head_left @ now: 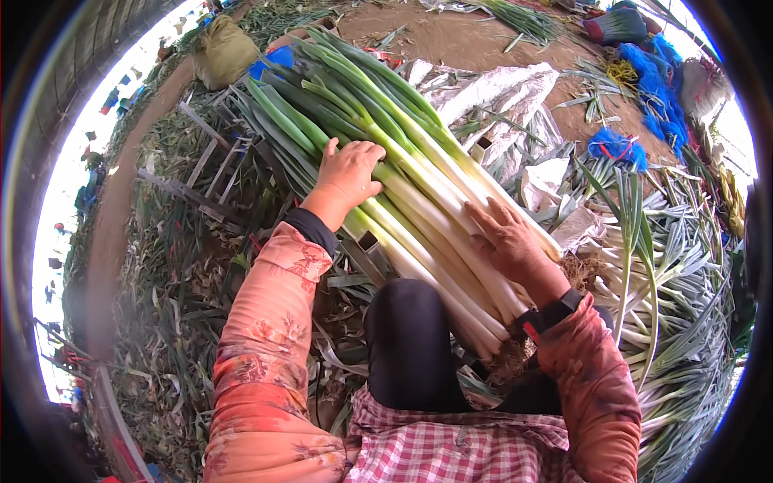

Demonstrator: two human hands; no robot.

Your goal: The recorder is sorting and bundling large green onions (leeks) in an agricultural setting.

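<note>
A thick bundle of long green onions (431, 189) lies slantwise in front of me, green leaves at the far left and white stalks and roots toward the near right. My left hand (348, 173) is on the bundle where the leaves turn pale, its fingers bent over the stalks and its thumb to the right. Across the white stalks rests my right hand (509, 240), its fingers spread and nearly flat. The brown roots (509, 360) hang by my right wrist. Beneath the bundle, parts of a metal frame (366, 251) show.
At right lies a large heap of green onions (676, 322). Behind the bundle are a crumpled white plastic sheet (491, 92) and blue netting (656, 88). A tan sack (224, 52) stands at the far left. Leaf scraps (177, 322) cover the ground at left.
</note>
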